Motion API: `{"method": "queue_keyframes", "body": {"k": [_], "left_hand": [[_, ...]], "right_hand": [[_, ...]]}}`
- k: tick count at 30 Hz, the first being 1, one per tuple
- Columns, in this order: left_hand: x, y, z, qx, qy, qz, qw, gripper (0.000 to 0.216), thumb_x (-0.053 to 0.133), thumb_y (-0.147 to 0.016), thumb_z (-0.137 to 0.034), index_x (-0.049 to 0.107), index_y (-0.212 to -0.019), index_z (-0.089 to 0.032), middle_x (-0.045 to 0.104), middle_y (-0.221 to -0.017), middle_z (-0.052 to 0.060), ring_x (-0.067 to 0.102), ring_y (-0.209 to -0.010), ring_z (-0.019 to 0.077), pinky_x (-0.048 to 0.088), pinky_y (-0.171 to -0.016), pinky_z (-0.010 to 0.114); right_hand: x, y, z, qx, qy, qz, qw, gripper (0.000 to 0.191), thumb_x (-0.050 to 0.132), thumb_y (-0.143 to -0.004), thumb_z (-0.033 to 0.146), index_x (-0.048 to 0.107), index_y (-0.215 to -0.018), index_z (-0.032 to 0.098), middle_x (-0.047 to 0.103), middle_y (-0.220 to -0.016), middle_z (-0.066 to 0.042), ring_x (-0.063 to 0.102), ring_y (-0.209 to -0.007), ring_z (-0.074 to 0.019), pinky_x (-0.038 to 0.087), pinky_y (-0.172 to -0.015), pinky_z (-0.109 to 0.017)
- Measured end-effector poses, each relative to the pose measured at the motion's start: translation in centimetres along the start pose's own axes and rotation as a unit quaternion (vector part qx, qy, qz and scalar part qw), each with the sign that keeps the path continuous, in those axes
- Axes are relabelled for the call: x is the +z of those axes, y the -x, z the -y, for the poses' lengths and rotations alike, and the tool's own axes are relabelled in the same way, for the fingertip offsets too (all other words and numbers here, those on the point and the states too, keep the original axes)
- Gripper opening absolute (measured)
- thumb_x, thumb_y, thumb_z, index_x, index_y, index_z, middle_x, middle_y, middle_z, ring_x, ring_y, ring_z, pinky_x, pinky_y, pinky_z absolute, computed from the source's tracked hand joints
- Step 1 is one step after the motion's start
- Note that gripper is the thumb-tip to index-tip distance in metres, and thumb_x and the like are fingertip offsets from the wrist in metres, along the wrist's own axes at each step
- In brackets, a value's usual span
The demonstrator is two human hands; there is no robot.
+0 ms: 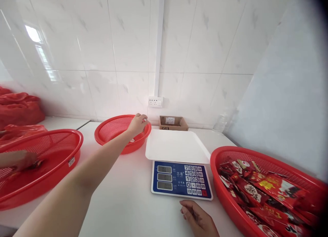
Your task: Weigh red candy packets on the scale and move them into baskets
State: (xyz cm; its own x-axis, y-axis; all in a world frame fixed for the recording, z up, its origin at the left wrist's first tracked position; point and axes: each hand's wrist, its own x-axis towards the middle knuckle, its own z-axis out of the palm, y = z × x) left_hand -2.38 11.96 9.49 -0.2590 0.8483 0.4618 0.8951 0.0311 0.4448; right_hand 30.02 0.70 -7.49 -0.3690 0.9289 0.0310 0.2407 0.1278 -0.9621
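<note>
My left hand point(138, 123) reaches far forward to the small red mesh basket point(112, 129) at the back of the white table, and its fingers are closed over the basket's right rim. My right hand point(198, 218) rests on the table near the front edge with loosely spread fingers and holds nothing. It lies just in front of the blue keypad panel point(181, 179) of an electronic scale. The scale's white weighing tray point(176, 146) is bare. To the right of that hand stands a large red basket point(217, 162) filled with several red snack packets point(266, 192).
Another person's hand point(17, 160) works inside a large red basket point(74, 141) at the left. Red bags point(17, 107) pile up behind it. A small cardboard box point(173, 122) and a clear bottle point(220, 122) stand against the tiled wall, under a socket point(155, 101).
</note>
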Motion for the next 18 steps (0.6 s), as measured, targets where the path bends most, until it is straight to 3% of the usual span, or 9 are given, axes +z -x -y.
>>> {"method": "queue_keyframes", "body": {"k": [8,11,14,18], "left_hand": [[-2.5,0.3,3.5,-0.051,-0.002,-0.033,0.998,0.034,0.037,-0.085,-0.011,0.054,-0.112,-0.022,0.046,-0.128,0.006,0.06,-0.088,0.015,0.051,-0.065,0.026],[-2.5,0.5,4.0,-0.055,-0.004,-0.047,0.997,0.031,0.038,-0.086,-0.014,0.056,-0.111,-0.02,0.044,-0.13,0.008,0.056,-0.102,0.0196,0.051,-0.079,0.031],[-2.2,1.8,4.1,-0.051,-0.009,-0.072,0.996,0.029,0.042,-0.087,-0.024,0.055,-0.113,-0.019,0.041,-0.133,0.01,0.041,-0.123,0.0256,0.04,-0.099,0.04],[-0.7,6.6,3.1,-0.011,0.002,-0.092,0.996,0.031,0.038,-0.09,-0.033,0.053,-0.115,-0.022,0.04,-0.136,0.007,0.035,-0.128,0.0229,0.037,-0.102,0.038]], "right_hand": [[-0.1,0.0,-0.8,-0.001,0.002,0.006,1.0,0.036,0.06,-0.071,0.054,0.07,-0.085,0.022,0.069,-0.078,-0.004,0.062,-0.074,-0.0195,0.051,-0.068,-0.025],[-0.2,0.0,-0.8,0.0,0.009,0.009,1.0,0.035,0.058,-0.073,0.052,0.07,-0.086,0.022,0.069,-0.079,-0.005,0.063,-0.074,-0.0199,0.051,-0.069,-0.025],[-0.1,-0.1,-0.7,-0.002,0.024,0.008,1.0,0.034,0.058,-0.073,0.051,0.069,-0.087,0.022,0.07,-0.079,-0.005,0.063,-0.075,-0.0204,0.051,-0.069,-0.026],[0.5,-0.2,-0.3,-0.026,0.069,-0.003,0.997,0.029,0.057,-0.076,0.047,0.07,-0.085,0.023,0.071,-0.082,-0.005,0.065,-0.077,-0.0207,0.052,-0.07,-0.025]]}}
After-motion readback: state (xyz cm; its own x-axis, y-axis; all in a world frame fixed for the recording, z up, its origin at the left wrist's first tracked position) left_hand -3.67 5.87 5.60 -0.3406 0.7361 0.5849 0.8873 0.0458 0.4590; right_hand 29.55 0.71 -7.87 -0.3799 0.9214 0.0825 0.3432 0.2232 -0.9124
